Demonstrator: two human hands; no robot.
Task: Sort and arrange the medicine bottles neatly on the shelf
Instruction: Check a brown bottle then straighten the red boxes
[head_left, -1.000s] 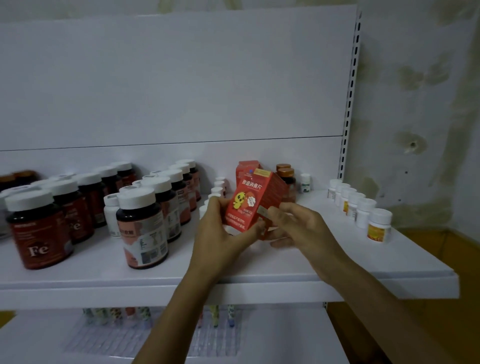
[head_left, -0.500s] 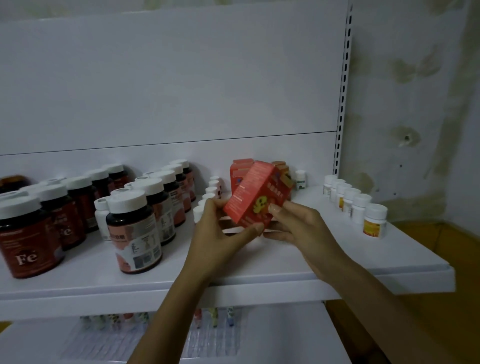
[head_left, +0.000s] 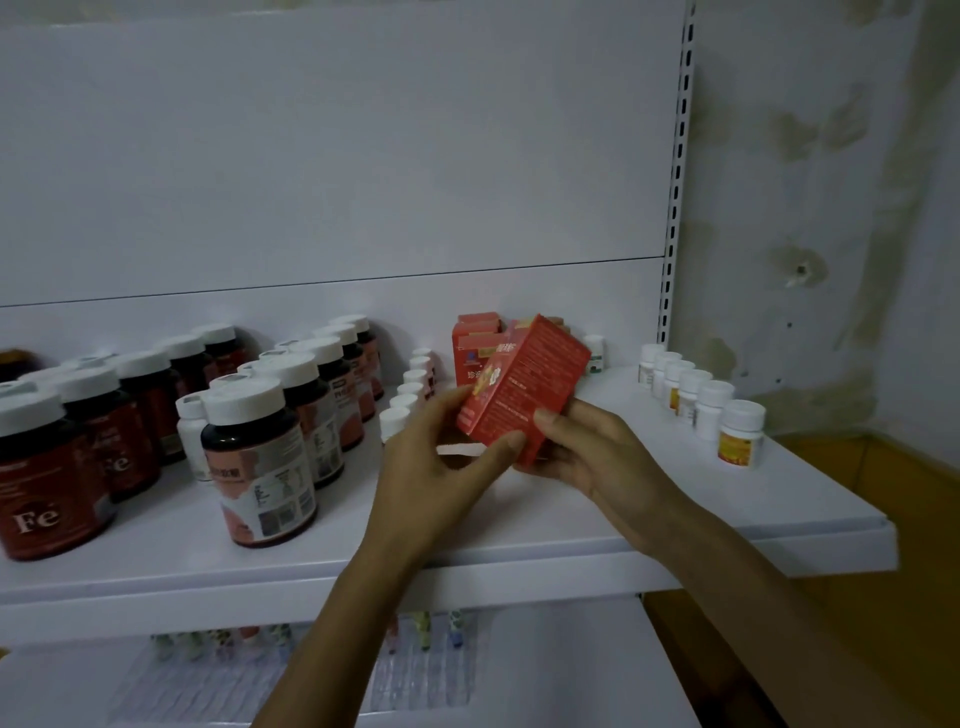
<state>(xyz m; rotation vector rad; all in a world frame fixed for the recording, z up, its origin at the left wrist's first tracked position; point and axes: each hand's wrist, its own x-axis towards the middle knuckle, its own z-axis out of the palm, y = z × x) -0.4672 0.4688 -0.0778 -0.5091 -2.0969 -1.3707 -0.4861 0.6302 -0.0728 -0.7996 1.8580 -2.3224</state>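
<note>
Red carton (head_left: 524, 389): prob. light, thin card, crushable. Tilted, pinched betw. left hand (head_left: 436, 462) thumb/fingers and right hand (head_left: 587, 452) fingers; hold by edges.

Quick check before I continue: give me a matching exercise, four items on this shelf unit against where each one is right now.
1. red box
2. Fe bottle
3. yellow-label bottle
4. small tubes

A. front of the right-hand row
B. lower level, under the shelf
C. tilted, held by left hand and right hand
D. far left, front

Pairs: 1-C, 2-D, 3-A, 4-B.
</note>
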